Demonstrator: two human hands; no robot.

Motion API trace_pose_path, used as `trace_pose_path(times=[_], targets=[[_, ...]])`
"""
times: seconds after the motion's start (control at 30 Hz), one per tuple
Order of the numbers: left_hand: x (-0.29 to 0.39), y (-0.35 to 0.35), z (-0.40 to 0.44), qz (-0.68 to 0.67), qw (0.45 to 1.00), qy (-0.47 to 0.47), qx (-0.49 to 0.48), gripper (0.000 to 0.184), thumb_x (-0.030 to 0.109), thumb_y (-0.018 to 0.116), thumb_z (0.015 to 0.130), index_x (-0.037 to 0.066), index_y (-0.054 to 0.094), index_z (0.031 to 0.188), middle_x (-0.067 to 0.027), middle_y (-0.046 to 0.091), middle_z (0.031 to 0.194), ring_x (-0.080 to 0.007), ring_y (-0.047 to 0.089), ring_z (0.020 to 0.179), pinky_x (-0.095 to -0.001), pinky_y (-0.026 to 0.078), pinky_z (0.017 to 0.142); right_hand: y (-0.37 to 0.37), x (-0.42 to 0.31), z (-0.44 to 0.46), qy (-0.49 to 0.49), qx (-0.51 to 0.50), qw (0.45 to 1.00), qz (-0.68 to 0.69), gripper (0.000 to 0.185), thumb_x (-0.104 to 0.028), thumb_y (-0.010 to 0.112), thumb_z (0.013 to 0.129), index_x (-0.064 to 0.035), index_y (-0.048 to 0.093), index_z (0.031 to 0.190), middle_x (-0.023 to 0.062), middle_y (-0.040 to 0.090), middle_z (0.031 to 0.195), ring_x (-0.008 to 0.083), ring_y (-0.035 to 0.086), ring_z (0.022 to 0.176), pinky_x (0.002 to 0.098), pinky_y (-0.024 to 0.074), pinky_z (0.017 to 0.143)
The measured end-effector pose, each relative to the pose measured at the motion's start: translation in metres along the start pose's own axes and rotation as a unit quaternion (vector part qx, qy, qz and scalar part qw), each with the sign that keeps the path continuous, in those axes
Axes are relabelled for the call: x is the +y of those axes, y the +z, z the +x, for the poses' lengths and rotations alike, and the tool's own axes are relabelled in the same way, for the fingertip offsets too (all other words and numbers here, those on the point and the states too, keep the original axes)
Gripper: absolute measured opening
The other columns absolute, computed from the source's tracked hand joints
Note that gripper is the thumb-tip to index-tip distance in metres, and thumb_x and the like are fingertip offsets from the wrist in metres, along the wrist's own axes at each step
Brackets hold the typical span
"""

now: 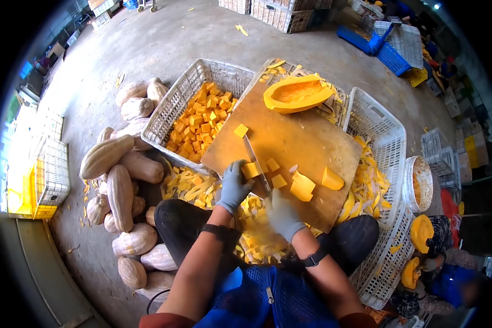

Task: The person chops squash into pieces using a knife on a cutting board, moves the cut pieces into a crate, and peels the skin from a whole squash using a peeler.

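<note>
My left hand [234,187], in a grey glove, presses its fingers on a squash chunk [250,170] near the left edge of the wooden cutting board [311,139]. In my right hand [283,214], also gloved and slightly blurred, is a knife [256,159]; its handle is mostly hidden. The blade lies just right of the chunk, pointing away from me. A cut cube [241,130] sits by the blade's tip. Small pieces [279,181] and larger chunks [302,186] rest to the right. A hollowed squash half [298,94] lies at the board's far end.
A crate [169,106] of orange cubes [199,123] stands left of the board. Whole squashes [120,197] are piled on the left floor. Peelings [262,232] lie below the board and in a white crate [385,142] at right. A bucket [419,183] and a co-worker [456,281] are farther right.
</note>
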State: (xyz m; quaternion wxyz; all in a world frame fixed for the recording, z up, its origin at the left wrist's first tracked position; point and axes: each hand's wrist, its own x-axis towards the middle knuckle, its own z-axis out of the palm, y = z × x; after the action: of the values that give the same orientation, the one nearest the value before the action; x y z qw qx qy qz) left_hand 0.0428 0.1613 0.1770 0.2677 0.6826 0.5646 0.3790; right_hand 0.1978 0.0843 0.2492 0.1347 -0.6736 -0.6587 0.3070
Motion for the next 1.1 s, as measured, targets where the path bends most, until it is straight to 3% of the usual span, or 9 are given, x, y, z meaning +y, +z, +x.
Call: trace_pose_path(times=[0.17, 0.3, 0.37, 0.47, 0.53, 0.83, 0.93, 1.03, 1.1], targets=[[-0.007, 0.0, 0.006, 0.001, 1.0, 0.024, -0.006, 0.051, 0.012, 0.076, 0.065, 0.003, 0.055, 0.11, -0.0159, 0.06, 0.099, -0.0319, 0.06, 0.087, -0.0361, 0.05, 0.078, -0.015, -0.016, 0.018, 0.046, -0.068, 0.997, -0.007, 0.027, -0.027, 0.042, 0.094, -0.0014, 0.045, 0.102, 0.0275, 0.063, 0.08, 0.044, 0.062, 0.075, 0.0519, 0.0482, 0.068], [0.0, -0.005, 0.006, -0.05, 0.998, -0.039, -0.029, 0.051, 0.018, 0.079, 0.067, 0.002, 0.056, 0.109, -0.0165, 0.061, 0.096, -0.0282, 0.062, 0.081, -0.0345, 0.052, 0.073, 0.012, 0.003, 0.023, 0.032, 0.027, 0.999, 0.003, 0.031, -0.032, 0.044, 0.093, -0.0022, 0.047, 0.102, 0.0272, 0.064, 0.082, 0.0445, 0.062, 0.076, 0.052, 0.0479, 0.07], [-0.009, 0.007, 0.003, -0.059, 0.991, -0.1, 0.066, 0.055, 0.022, 0.08, 0.067, 0.001, 0.054, 0.11, -0.0187, 0.06, 0.097, -0.0329, 0.06, 0.085, -0.0374, 0.05, 0.077, 0.018, 0.015, 0.015, 0.023, 0.097, 0.993, 0.058, 0.032, -0.033, 0.046, 0.093, -0.0027, 0.049, 0.102, 0.0267, 0.063, 0.081, 0.045, 0.061, 0.076, 0.052, 0.0478, 0.069], [-0.001, 0.003, 0.003, -0.029, 0.979, -0.172, 0.109, 0.059, 0.027, 0.081, 0.068, -0.001, 0.053, 0.112, -0.0217, 0.06, 0.098, -0.0351, 0.06, 0.089, -0.039, 0.049, 0.079, -0.002, 0.009, 0.006, 0.024, 0.089, 0.994, 0.056, 0.038, -0.032, 0.048, 0.092, 0.0027, 0.051, 0.108, 0.0286, 0.063, 0.087, 0.0453, 0.061, 0.082, 0.0489, 0.0484, 0.073], [0.01, -0.005, 0.001, -0.034, 0.977, -0.182, 0.104, 0.061, 0.028, 0.081, 0.068, 0.001, 0.053, 0.115, -0.0225, 0.061, 0.099, -0.0348, 0.06, 0.09, -0.0387, 0.049, 0.078, -0.003, 0.011, 0.004, 0.002, 0.105, 0.992, 0.076, 0.032, -0.032, 0.05, 0.091, -0.0018, 0.051, 0.101, 0.0264, 0.062, 0.081, 0.0454, 0.06, 0.076, 0.0512, 0.0474, 0.068], [-0.006, -0.018, -0.004, -0.114, 0.962, -0.229, -0.094, 0.058, 0.018, 0.07, 0.076, 0.012, 0.048, 0.129, -0.0192, 0.06, 0.106, -0.0318, 0.062, 0.09, -0.037, 0.05, 0.076, -0.017, -0.02, -0.006, -0.046, 0.101, 0.992, 0.055, 0.031, -0.029, 0.053, 0.092, 0.0006, 0.052, 0.101, 0.0269, 0.061, 0.076, 0.0457, 0.059, 0.072, 0.0491, 0.0468, 0.061], [0.016, -0.02, -0.002, 0.018, 0.987, -0.161, 0.018, 0.055, 0.019, 0.068, 0.075, 0.016, 0.052, 0.128, -0.0181, 0.056, 0.118, -0.0333, 0.057, 0.102, -0.0408, 0.046, 0.086, -0.028, -0.028, -0.011, -0.049, 0.141, 0.984, 0.101, 0.029, -0.027, 0.052, 0.092, 0.0007, 0.052, 0.1, 0.0263, 0.06, 0.075, 0.0457, 0.059, 0.07, 0.0483, 0.0458, 0.059], [0.036, -0.014, 0.01, 0.191, 0.977, 0.094, 0.016, 0.052, 0.023, 0.066, 0.076, 0.021, 0.053, 0.126, -0.0159, 0.048, 0.132, -0.0364, 0.047, 0.119, -0.0512, 0.035, 0.101, -0.037, -0.02, -0.02, -0.039, 0.174, 0.975, 0.133, 0.026, -0.026, 0.053, 0.092, -0.0013, 0.051, 0.1, 0.0256, 0.06, 0.073, 0.0451, 0.059, 0.068, 0.0491, 0.0457, 0.057], [0.04, -0.001, 0.025, 0.244, 0.95, 0.187, -0.058, 0.049, 0.028, 0.063, 0.078, 0.025, 0.053, 0.126, -0.0144, 0.045, 0.137, -0.0375, 0.039, 0.127, -0.0576, 0.024, 0.105, -0.044, -0.009, -0.03, -0.019, 0.18, 0.973, 0.143, 0.025, -0.025, 0.053, 0.092, -0.0018, 0.051, 0.1, 0.0253, 0.06, 0.072, 0.0446, 0.059, 0.067, 0.0493, 0.046, 0.057]])
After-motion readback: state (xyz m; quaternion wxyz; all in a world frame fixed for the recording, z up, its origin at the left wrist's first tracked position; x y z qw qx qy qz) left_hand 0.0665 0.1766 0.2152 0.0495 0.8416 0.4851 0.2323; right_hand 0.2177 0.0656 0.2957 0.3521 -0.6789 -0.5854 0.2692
